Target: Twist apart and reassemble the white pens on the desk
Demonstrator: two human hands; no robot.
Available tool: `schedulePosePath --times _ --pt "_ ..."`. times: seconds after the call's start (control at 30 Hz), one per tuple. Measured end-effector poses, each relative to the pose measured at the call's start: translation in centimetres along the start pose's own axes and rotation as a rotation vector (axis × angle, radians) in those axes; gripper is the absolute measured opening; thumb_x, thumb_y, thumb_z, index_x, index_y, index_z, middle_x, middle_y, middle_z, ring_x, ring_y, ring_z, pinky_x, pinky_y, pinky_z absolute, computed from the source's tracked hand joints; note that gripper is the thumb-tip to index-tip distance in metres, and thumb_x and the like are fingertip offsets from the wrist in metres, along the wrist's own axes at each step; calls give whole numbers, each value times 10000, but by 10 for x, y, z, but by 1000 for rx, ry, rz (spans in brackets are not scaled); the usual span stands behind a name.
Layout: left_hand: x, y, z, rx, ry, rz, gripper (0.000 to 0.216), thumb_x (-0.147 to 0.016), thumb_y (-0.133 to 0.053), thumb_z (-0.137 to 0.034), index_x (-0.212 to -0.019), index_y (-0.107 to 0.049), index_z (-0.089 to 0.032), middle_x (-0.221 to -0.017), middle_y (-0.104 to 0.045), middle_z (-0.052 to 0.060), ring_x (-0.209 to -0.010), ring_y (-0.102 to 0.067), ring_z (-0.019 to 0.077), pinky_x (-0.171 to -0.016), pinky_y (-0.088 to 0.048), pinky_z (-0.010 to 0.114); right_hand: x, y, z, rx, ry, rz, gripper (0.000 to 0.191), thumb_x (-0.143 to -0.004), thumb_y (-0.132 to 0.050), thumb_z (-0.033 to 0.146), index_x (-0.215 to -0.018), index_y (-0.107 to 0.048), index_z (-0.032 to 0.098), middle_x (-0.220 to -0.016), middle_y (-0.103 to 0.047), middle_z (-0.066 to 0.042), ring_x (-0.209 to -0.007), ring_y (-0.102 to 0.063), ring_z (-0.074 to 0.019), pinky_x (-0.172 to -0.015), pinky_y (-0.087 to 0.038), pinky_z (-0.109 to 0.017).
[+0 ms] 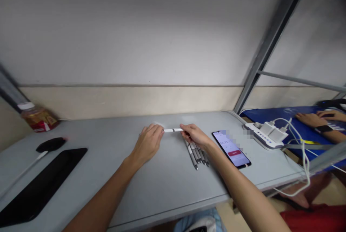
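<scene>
A white pen [173,130] is held level between my two hands above the grey table [151,188]. My left hand [148,142] pinches its left end with curled fingers. My right hand [195,135] grips its right end, fingers closed. Just under my right hand lie several grey and white pens [196,152] side by side on the table, tips pointing toward me.
A phone [231,149] with a lit screen lies right of the pens. A white power strip [266,135] with chargers and cables sits at the table's right end. A black tablet [40,185], a black mouse [50,144] and a jar [39,117] are at left. Another person's hands [313,118] rest on a blue surface at right.
</scene>
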State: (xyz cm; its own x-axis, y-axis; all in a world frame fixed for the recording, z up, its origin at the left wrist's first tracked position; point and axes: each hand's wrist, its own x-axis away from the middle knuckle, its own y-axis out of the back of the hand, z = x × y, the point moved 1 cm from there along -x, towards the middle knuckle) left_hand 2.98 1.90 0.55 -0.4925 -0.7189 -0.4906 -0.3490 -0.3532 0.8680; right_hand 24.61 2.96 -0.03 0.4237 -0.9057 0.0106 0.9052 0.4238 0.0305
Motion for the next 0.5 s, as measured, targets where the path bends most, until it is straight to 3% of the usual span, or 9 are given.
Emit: schedulePosePath --times 0.2,0.3,0.4,0.5 --pt "1 -9 9 108 118 -18 308 -963 -276 -262 -735 -476 -208 -717 -544 25 -724 -496 181 -708 -367 306 -1 -4 2 379 324 -128 381 -900 -478 478 -688 -544 168 -591 -402 36 -546 -345 -97 -522 -265 -232" --pt "1 -14 13 189 172 -5 325 -972 -269 -316 -748 -479 -209 -752 -557 20 -729 -512 172 -689 -375 286 -2 -5 2 445 431 -223 264 -887 -521 410 -862 -630 172 -734 -540 7 -631 -440 -108 -593 -345 -229" --pt "1 -16 14 195 161 20 334 -979 -252 -333 -781 -490 -207 -779 -565 23 -757 -522 175 -714 -384 290 -4 -3 -1 434 396 -242 304 -835 -598 404 -1041 -635 183 -870 -612 -18 -691 -503 -121 -640 -395 -238" --pt "1 -15 11 156 131 46 322 -982 -252 -323 -819 -503 -205 -814 -579 29 -799 -524 183 -748 -384 306 -4 -2 -4 482 287 -185 302 -885 -510 422 -866 -657 158 -677 -572 1 -604 -477 -119 -584 -372 -239"
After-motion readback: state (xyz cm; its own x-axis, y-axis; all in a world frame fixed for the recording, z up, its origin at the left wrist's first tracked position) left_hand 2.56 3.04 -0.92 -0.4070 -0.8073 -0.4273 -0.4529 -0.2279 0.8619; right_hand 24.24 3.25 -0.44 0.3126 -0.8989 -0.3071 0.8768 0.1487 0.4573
